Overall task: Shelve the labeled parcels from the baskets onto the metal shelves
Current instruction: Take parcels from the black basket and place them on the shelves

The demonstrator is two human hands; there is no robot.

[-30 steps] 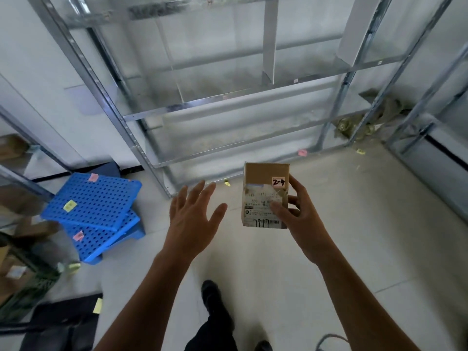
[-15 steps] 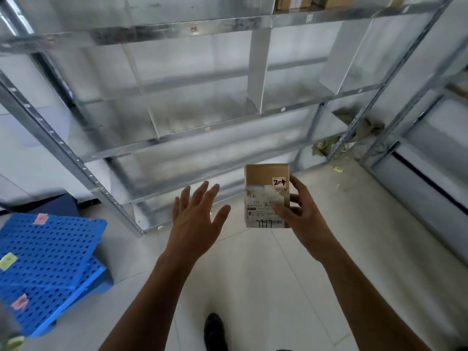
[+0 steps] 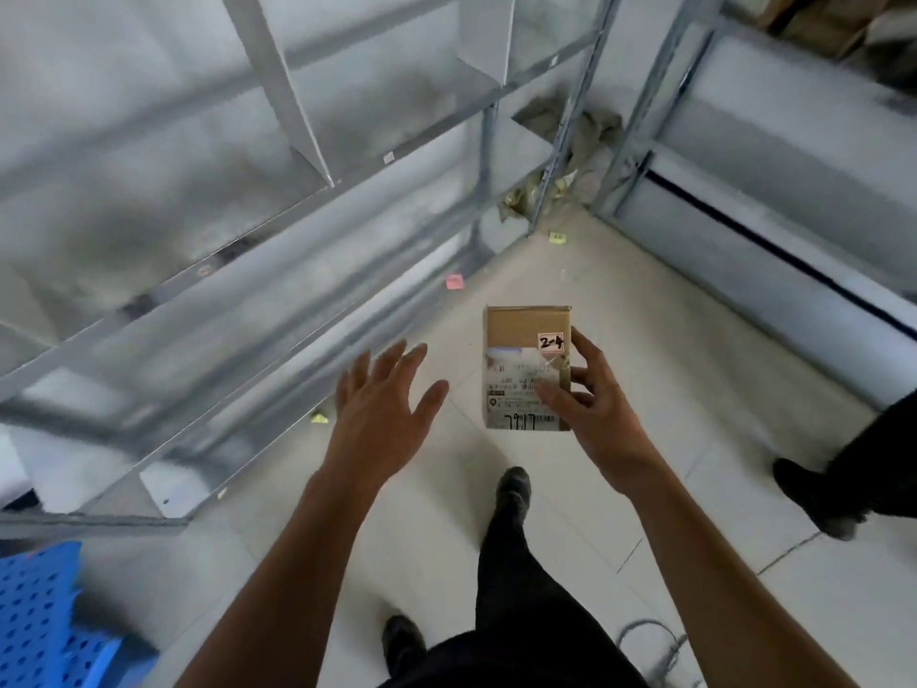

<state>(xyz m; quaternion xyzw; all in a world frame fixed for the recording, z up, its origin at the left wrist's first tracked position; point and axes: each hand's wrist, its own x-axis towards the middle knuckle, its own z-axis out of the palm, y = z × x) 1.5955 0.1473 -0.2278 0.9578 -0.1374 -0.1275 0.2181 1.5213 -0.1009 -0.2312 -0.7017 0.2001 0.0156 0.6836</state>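
R hand [image 3: 590, 404] holds the parcel [image 3: 521, 360] upright in the air over the floor, in front of the body: thumb pressed across the printed shipping label [image 3: 516, 389], other fingers curled round the right edge. It's a small brown carton w/ a handwritten "2-4" sticker [image 3: 551, 342] near the top right. L hand [image 3: 382, 409] hovers just left of it, palm down, fingers spread, touching nothing. Metal shelves [image 3: 407, 149] run diagonally across the left and top, bays bare as far as I can see; a 2nd rack [image 3: 794, 201] stands on the right. Judgement: this is the carry-and-locate step, parcel not yet shelved. To do it well, read the 2-4 as row/bay and match it to the small tags on the shelf rails. Those tags are too blurred here to read, so get closer before committing. Bring the L hand under the base for support, set the carton flat w/ the sticker facing out, and push it back off the front lip so it can't tip. Mind the other person's leg [image 3: 853, 469] close on the right when turning, and the blue basket [image 3: 34, 613] low on the left.
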